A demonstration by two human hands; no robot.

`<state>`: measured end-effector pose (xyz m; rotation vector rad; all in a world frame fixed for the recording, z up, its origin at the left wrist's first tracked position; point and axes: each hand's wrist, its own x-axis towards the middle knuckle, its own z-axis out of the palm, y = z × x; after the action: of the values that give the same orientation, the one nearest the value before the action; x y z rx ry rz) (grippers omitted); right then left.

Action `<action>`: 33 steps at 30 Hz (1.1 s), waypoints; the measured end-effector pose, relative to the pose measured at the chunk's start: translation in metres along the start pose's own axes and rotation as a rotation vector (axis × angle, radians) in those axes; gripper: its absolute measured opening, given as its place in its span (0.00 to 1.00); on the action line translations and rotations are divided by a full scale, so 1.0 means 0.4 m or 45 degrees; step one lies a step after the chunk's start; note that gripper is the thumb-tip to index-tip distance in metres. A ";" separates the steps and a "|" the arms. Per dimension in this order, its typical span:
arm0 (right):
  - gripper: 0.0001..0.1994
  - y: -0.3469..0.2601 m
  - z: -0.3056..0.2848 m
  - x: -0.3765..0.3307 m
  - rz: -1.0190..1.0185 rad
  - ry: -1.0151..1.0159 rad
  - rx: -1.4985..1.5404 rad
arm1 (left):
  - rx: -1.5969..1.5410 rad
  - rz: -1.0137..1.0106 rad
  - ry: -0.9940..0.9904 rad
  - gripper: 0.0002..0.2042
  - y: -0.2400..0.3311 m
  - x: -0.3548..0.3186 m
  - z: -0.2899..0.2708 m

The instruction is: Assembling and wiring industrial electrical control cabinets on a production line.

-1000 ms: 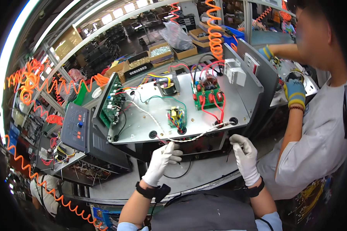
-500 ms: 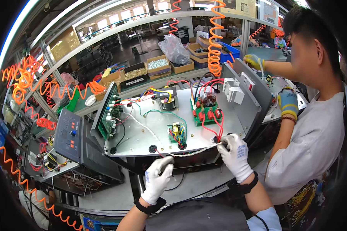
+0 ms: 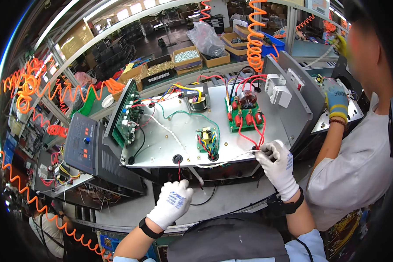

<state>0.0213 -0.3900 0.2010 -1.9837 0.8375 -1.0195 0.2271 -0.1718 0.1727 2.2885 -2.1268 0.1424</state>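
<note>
An open grey metal chassis (image 3: 161, 148) stands before me, with circuit boards and wiring on its panel. In a white glove, my left hand (image 3: 171, 201) is closed below the front edge, on a thin red and black wire (image 3: 179, 171) that comes down from a grommeted hole (image 3: 177, 159). My right hand (image 3: 277, 165), also gloved, pinches a white twisted wire (image 3: 218, 165) by the front right hole, beside red leads. This wire runs loosely along the front edge. Nearest to it are a small board (image 3: 206, 139) and a green board with red parts (image 3: 243, 114).
A second unit with a control panel (image 3: 86, 142) stands at the left. Cartons of small fasteners (image 3: 186, 56) line the far bench. Orange coiled hoses (image 3: 255, 39) hang overhead and at the left. At the right, a co-worker in yellow-blue gloves (image 3: 336, 105) handles another chassis.
My left hand has moved down and slightly left, drawing the red and black wire downward. My right hand still pinches the white twisted wire. The co-worker's far hand has risen to the right.
</note>
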 end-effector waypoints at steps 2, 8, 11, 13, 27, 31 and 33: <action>0.05 0.021 0.003 0.000 -0.056 0.030 -0.064 | -0.115 0.022 -0.229 0.05 0.019 -0.038 0.031; 0.05 0.044 0.016 -0.002 -0.172 0.100 0.028 | -0.595 -0.121 0.053 0.15 0.034 -0.094 -0.092; 0.07 0.031 0.031 -0.014 -0.223 0.149 0.099 | -0.557 -0.154 0.595 0.16 0.007 -0.105 -0.171; 0.13 -0.002 0.039 -0.043 -0.295 0.107 0.309 | -0.823 -0.295 0.867 0.15 0.008 -0.120 -0.199; 0.15 -0.346 0.334 -0.009 -0.784 -1.203 0.438 | -0.851 -0.442 1.166 0.12 -0.032 -0.175 -0.218; 0.11 -0.322 0.383 -0.023 -0.887 -1.235 0.256 | -1.530 -0.831 0.796 0.12 -0.051 -0.229 -0.216; 0.11 -0.351 0.396 -0.009 -0.969 -1.329 0.098 | -1.535 -0.824 0.844 0.10 -0.063 -0.237 -0.212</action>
<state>0.1850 -0.2655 0.2517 -2.3741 -0.5413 -0.2191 0.2407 -0.0695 0.2511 1.6360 -0.6911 -0.2775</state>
